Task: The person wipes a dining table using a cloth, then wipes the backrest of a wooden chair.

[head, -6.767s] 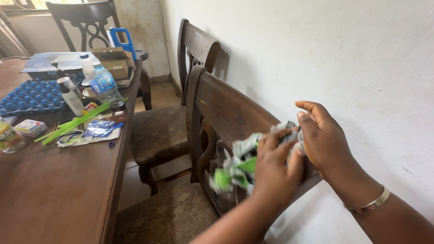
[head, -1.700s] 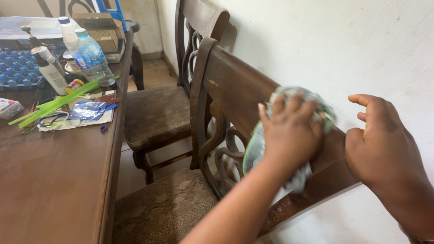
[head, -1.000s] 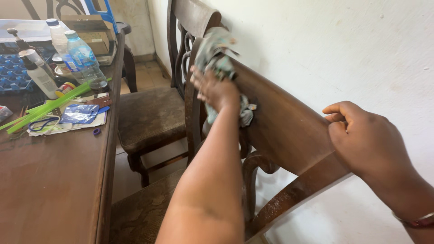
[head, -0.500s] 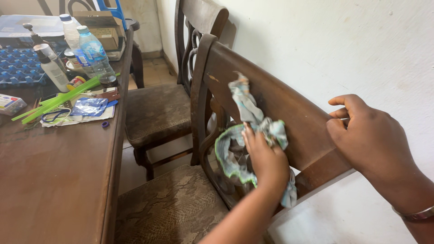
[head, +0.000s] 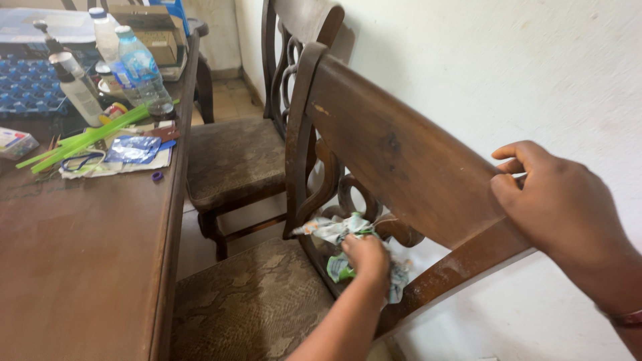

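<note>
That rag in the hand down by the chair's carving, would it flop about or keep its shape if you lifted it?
Probably floppy: the rag is bunched under the left hand, with loose ends trailing over the carved chair back. It looks thin, so likely light and unlikely to slip.

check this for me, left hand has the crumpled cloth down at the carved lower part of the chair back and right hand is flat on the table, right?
Not quite. The head view shows the right hand gripping the top rail of the chair back, not flat on the table. The left hand does press the crumpled cloth at the carved lower part.
</note>
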